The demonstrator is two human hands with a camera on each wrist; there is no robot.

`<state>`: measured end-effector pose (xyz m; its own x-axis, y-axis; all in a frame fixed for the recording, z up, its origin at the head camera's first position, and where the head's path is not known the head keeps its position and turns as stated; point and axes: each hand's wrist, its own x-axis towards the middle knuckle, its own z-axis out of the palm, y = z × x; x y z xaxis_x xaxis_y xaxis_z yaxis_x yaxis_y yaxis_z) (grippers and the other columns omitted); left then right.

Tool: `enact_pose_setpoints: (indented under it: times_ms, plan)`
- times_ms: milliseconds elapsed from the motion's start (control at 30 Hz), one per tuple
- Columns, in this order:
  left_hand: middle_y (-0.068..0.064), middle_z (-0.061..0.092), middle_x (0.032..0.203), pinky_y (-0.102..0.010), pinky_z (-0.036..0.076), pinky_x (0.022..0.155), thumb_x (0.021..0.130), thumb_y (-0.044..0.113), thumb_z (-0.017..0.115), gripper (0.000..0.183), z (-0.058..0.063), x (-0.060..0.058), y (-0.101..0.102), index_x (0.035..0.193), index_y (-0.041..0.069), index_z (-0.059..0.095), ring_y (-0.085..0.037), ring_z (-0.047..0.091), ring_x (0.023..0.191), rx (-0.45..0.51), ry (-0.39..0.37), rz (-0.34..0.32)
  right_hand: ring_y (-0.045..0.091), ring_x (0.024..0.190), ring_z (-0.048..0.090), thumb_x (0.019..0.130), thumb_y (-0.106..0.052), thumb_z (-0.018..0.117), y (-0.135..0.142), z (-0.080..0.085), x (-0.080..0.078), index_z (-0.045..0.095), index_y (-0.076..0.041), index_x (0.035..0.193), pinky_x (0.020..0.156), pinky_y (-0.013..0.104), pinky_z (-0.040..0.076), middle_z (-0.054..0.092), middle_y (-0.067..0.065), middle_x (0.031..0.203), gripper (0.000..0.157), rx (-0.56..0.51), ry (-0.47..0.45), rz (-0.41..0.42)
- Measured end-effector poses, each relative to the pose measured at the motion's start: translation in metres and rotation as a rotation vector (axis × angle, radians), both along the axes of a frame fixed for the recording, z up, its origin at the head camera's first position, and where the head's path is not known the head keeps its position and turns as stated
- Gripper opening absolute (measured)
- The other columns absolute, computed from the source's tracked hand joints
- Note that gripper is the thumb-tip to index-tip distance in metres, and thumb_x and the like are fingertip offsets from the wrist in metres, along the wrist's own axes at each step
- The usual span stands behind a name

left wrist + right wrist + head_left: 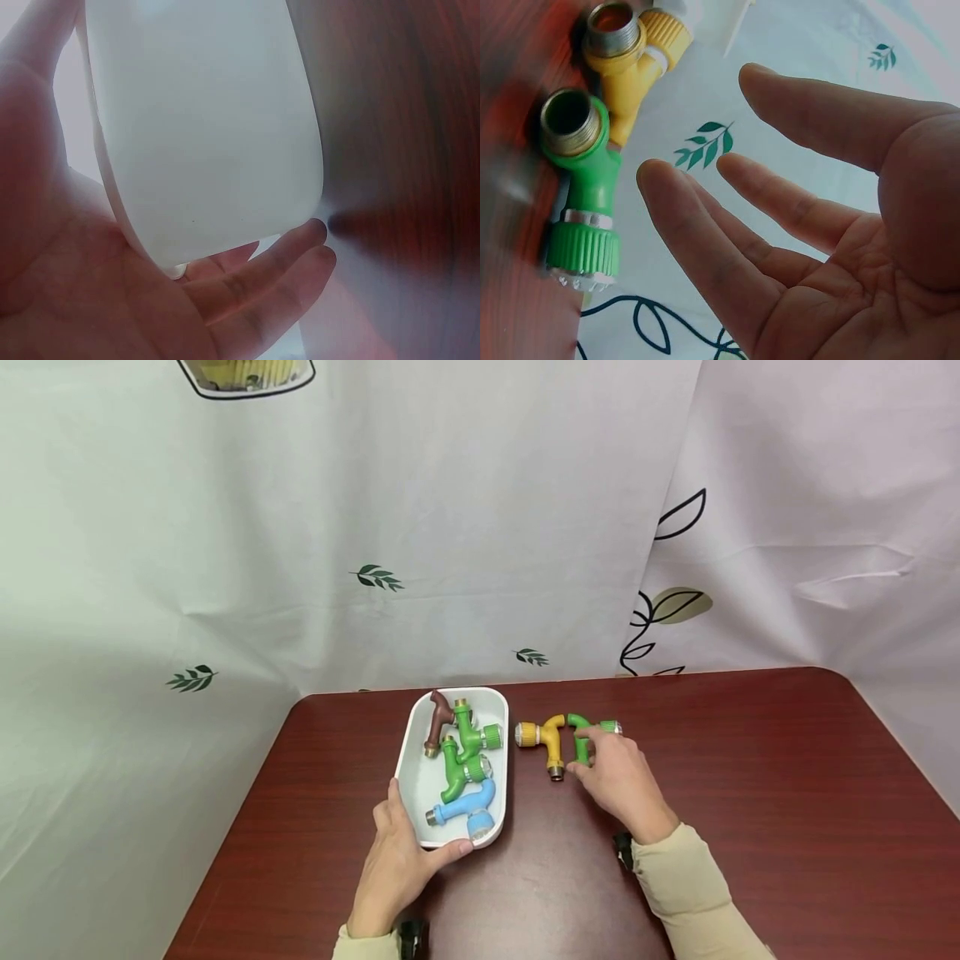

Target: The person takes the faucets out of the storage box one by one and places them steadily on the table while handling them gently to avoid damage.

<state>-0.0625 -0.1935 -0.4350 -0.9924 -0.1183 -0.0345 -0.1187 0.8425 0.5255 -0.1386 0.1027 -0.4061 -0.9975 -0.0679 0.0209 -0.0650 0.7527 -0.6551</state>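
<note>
A white tray (495, 768) holds a brown tap (438, 725), two green taps and a light blue tap (467, 802). My left hand (396, 867) grips the tray's near left corner, thumb along the near rim and fingers at the left side. The left wrist view has the tray's outer wall (210, 142) close up. Right of the tray, a yellow tap (553, 745) lies beside another green tap (591, 187). Over that green tap is my right hand (621, 777), partly covering it in the head view. In the right wrist view its fingers are spread, with nothing between them.
The dark red-brown table (787, 793) extends to both sides. A pale curtain (480, 527) printed with leaves hangs right behind its far edge. Dark wrist straps (622, 850) sit at both sleeves.
</note>
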Motion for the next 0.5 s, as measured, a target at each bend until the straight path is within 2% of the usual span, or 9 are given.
enact_pose_setpoints:
  times_ms: [167,333,500]
  plan:
    - [-0.029,0.035,0.135,-0.050,0.051,0.080,0.064,0.072,0.082,0.143,0.000,0.000,0.000,0.157,-0.004,0.004,-0.034,0.059,0.091,0.002,-0.001,0.004,0.016,0.068,0.056,0.085,-0.011,0.079,-0.007,0.003,0.002,0.065,-0.002,0.127,0.061,0.035,0.046,0.068,0.013,0.102,0.045,0.003,0.016,0.016]
    - [-0.030,0.035,0.134,-0.050,0.051,0.080,0.065,0.071,0.082,0.142,0.000,0.000,0.000,0.157,-0.005,0.005,-0.034,0.060,0.091,-0.001,0.007,-0.002,0.017,0.074,0.060,0.084,-0.013,0.080,-0.012,0.005,0.004,0.065,-0.002,0.127,0.066,0.039,0.049,0.070,0.013,0.104,0.047,0.011,0.036,0.018]
    - [-0.029,0.036,0.134,-0.050,0.051,0.080,0.065,0.071,0.082,0.142,0.000,0.001,0.001,0.157,-0.006,0.006,-0.035,0.059,0.092,-0.004,0.012,-0.004,0.020,0.078,0.062,0.084,-0.014,0.081,-0.016,0.007,0.007,0.065,-0.002,0.127,0.067,0.040,0.050,0.070,0.011,0.096,0.048,0.012,0.064,0.025]
